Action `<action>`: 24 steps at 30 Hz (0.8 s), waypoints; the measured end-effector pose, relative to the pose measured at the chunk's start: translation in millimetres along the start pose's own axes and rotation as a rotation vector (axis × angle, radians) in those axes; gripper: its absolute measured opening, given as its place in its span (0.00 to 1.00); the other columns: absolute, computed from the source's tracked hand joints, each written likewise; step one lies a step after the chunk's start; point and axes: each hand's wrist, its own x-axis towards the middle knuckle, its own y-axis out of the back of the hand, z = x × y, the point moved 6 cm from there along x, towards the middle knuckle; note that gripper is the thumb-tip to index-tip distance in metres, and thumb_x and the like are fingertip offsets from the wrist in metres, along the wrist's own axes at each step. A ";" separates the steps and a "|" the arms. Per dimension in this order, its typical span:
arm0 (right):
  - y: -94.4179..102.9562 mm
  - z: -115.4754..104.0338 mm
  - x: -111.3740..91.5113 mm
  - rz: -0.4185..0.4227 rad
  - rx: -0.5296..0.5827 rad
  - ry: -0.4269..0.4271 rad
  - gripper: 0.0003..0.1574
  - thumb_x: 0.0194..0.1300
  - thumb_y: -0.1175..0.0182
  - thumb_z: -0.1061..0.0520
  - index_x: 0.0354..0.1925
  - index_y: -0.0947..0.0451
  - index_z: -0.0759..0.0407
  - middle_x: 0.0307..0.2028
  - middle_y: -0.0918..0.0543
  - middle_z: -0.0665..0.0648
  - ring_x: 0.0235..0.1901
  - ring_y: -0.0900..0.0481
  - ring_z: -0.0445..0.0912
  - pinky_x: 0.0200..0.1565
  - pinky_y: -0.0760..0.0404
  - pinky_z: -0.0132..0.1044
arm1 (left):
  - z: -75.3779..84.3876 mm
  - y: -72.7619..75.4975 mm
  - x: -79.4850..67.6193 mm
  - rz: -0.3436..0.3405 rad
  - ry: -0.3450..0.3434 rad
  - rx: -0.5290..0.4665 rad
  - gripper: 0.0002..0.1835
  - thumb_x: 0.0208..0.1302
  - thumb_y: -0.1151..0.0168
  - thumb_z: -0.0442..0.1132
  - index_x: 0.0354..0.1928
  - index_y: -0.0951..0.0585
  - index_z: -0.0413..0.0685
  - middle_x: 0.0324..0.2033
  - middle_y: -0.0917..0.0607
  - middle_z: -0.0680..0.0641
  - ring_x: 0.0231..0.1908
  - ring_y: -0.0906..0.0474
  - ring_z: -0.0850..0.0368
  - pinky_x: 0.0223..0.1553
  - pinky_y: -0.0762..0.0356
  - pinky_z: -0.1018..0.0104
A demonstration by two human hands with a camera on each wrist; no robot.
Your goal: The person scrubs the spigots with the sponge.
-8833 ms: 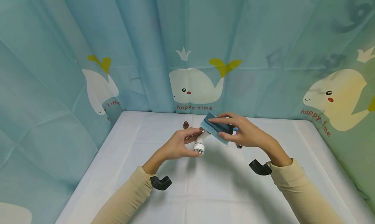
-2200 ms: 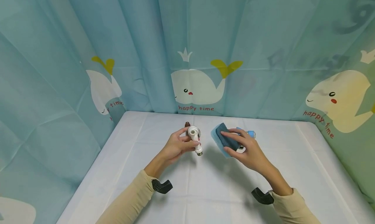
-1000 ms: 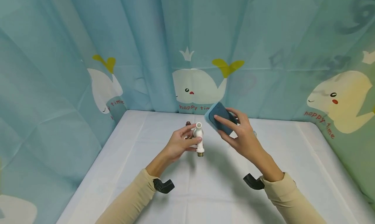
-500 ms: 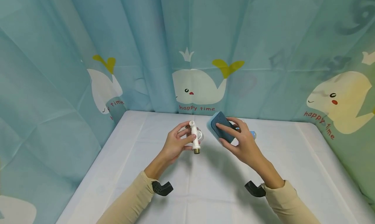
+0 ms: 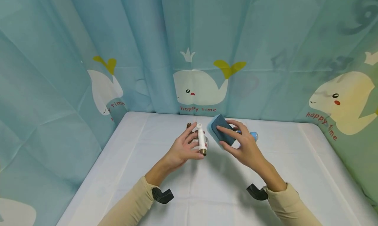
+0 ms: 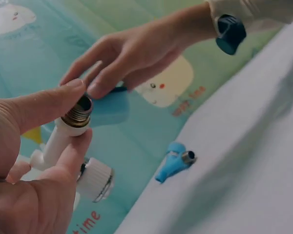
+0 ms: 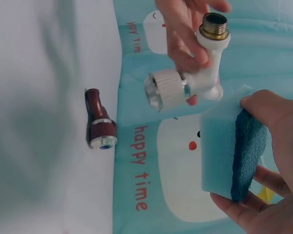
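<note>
My left hand (image 5: pixel 180 149) holds a white plastic water tap (image 5: pixel 201 137) above the table, its brass threaded end (image 6: pixel 79 113) pointing toward me. The thumb lies by that threaded end and the other fingers support the tap from behind. A ribbed white knob with a clear face (image 7: pixel 166 90) sticks out from the tap's side. Just to the right, my right hand (image 5: pixel 247 141) grips a sponge (image 5: pixel 222 130), light blue with a dark blue scouring side. Thumb and fingers clasp the sponge at its edges. In the head view a small gap shows between sponge and tap.
A dark red tap (image 7: pixel 99 122) lies on the table behind my left hand. Behind my right hand lies a blue tap (image 6: pixel 175 161) with a metal threaded end. A curtain (image 5: pixel 141 55) printed with whales surrounds the white table (image 5: pixel 165 206).
The tap has turned in my left hand, whose fingers have spread and thumb slid down to the threaded end. Earlier the sponge touched the tap; over the last second it has come slightly lower.
</note>
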 end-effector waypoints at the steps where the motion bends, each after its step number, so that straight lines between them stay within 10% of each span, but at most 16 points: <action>1: -0.3 -0.7 0.7 -0.001 0.008 0.003 0.36 0.54 0.22 0.64 0.62 0.17 0.52 0.67 0.28 0.65 0.53 0.23 0.58 0.47 0.19 0.51 | -0.7 -1.0 -0.1 0.001 -0.003 0.005 0.63 0.54 0.33 0.12 0.83 0.53 0.59 0.73 0.39 0.37 0.63 0.26 0.44 0.56 0.18 0.58; 6: -0.6 -3.0 1.5 0.000 0.020 0.004 0.36 0.54 0.22 0.64 0.62 0.17 0.53 0.67 0.27 0.65 0.53 0.22 0.57 0.46 0.19 0.50 | -1.6 1.6 1.0 0.070 -0.027 0.106 0.59 0.53 0.31 0.15 0.82 0.48 0.53 0.72 0.35 0.37 0.55 0.22 0.51 0.52 0.17 0.63; 13: -3.1 -11.2 3.3 -0.052 0.094 -0.018 0.36 0.55 0.22 0.62 0.63 0.18 0.50 0.66 0.26 0.63 0.51 0.20 0.54 0.41 0.16 0.44 | 6.2 10.9 0.3 0.187 -0.122 0.652 0.52 0.53 0.20 0.35 0.79 0.37 0.52 0.67 0.22 0.45 0.59 0.26 0.55 0.59 0.29 0.57; 24: -18.2 -16.6 2.1 -0.087 0.169 -0.054 0.37 0.57 0.23 0.63 0.65 0.19 0.50 0.65 0.26 0.61 0.51 0.20 0.51 0.43 0.15 0.41 | 7.7 5.3 2.9 0.074 -0.159 0.444 0.52 0.53 0.22 0.26 0.79 0.40 0.44 0.68 0.27 0.38 0.70 0.31 0.45 0.70 0.34 0.47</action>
